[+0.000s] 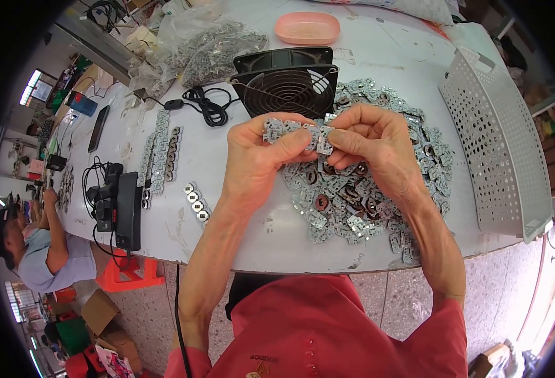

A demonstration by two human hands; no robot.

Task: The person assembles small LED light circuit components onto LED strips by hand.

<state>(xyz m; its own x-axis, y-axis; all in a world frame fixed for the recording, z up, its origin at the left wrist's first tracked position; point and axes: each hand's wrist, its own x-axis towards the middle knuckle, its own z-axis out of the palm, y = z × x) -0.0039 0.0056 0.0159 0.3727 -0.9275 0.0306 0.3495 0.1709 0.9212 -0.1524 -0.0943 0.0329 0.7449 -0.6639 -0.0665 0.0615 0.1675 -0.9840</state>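
Together, both forearms slant in from seven and five o'clock, the left hand closed with its thumb over a row of flat, pale grey plates, the right hand pinching its three-o'clock end between thumb and bent fingers, a jumbled, glinting heap at four o'clock.

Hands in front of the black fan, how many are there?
2: the left hand, holding a row of metal pieces, and the right hand, pinching its right end. Both show; some fingers are hidden.
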